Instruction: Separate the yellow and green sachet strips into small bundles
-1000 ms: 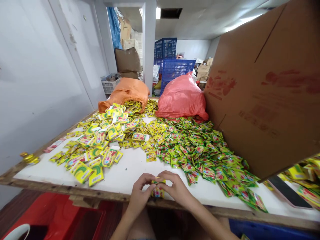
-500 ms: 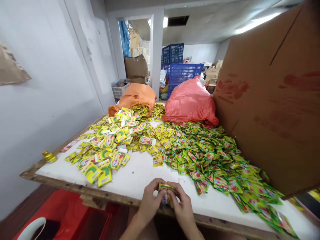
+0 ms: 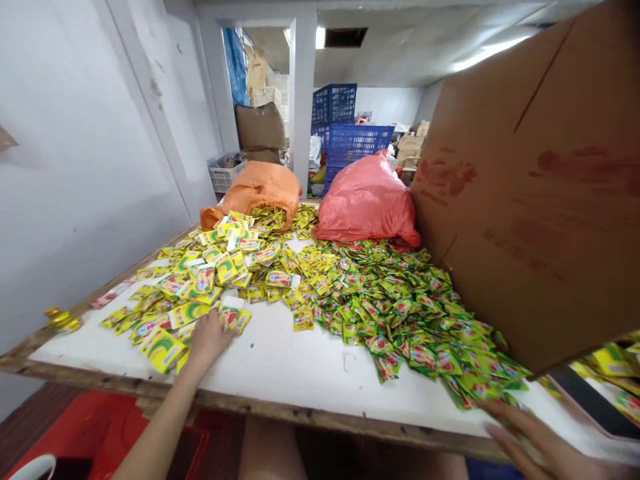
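At the near left of the table, my left hand presses flat on yellow sachets, gripping nothing; my right hand spreads open beside green sachets. I judge a careless sweep could mix both piles or push packets off the edge.

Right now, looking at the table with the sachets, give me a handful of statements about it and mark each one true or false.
1. The left hand rests on the yellow sachets at the table's left side. True.
2. Both hands hold one sachet between them. False: they are far apart, the right hand lies flat at the table's near right edge.
3. An orange sack lies at the far end with sachets spilling from it. True.
4. The cardboard box stands on the left. False: it is on the right.
5. The green sachets lie right of the yellow ones. True.
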The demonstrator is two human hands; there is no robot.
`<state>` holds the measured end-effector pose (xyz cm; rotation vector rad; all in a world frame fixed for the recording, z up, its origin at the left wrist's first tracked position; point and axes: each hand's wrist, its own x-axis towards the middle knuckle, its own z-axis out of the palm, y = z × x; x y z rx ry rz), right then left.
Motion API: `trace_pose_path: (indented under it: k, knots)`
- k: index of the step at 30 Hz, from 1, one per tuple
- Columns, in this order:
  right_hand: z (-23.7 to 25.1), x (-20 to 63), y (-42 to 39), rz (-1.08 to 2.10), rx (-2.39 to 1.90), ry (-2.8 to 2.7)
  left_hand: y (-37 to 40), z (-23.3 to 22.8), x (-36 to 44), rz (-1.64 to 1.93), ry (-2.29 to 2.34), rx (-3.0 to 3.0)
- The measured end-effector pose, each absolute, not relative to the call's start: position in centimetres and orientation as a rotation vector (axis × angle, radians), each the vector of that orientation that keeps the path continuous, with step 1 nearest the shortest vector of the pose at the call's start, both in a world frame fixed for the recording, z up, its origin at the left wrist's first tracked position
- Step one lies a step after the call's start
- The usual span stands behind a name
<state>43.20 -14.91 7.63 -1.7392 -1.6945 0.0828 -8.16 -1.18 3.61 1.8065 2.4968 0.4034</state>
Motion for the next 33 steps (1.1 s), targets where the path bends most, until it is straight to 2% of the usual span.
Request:
trace_pose_path:
  k: [4, 8, 12, 18, 23, 28, 33]
  knots:
    - [5.7, 32.1, -7.2, 0.513, -1.567, -1.797, -2.4, 4.4, -6.3, 0.605, 2.338, 1.845]
    - [4.7, 21.1, -0.4, 0.496, -1.613, -1.771, -4.7, 4.9, -3.9, 1.051, 2.131, 1.569]
    - [3.5, 16.7, 1.7, 0.476, -1.675, -1.695, -7.0, 4.1, -1.4, 1.239, 1.757, 1.327]
    - [1.7, 18.6, -1.6, 0.619, -1.591, -1.681, -7.9, 2.3, 1.0, 1.250, 1.503, 1.098]
    - [3.1, 27.7, -5.2, 0.720, -1.486, -1.679, -7.4, 1.6, 2.1, 1.191, 1.397, 1.055]
    - [4.9, 36.2, -4.4, 0.521, -1.743, -1.782, -7.1, 0.8, 3.0, 1.170, 1.410, 1.100]
    - [3.4, 34.5, -2.0, 0.381, -1.925, -1.672, -7.0, 0.2, 3.4, 1.178, 1.420, 1.127]
